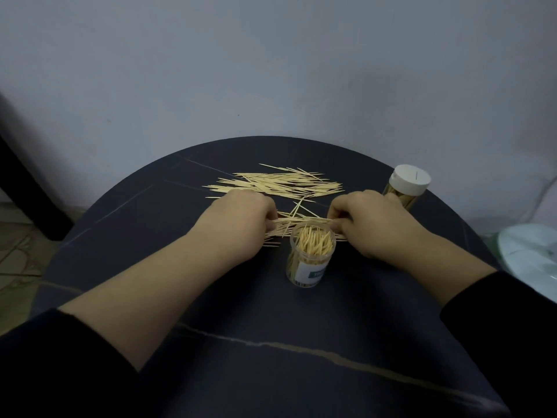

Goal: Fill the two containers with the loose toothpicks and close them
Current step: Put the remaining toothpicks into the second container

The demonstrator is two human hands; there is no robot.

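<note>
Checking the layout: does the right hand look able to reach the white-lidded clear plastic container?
Likely yes: the white-lidded clear plastic container stands just beyond the right hand, nothing between; but that hand pinches a bundle of wooden toothpicks.

1. A dark round table with thin pale veins stood against a plain grey wall.
2. A dark furniture piece leaned at far left above a patterned floor.
3. A pale rounded object sat right of the table, a thin cable behind it.

Pale wooden toothpicks; clear glossy plastic container; matt dark table.
</note>
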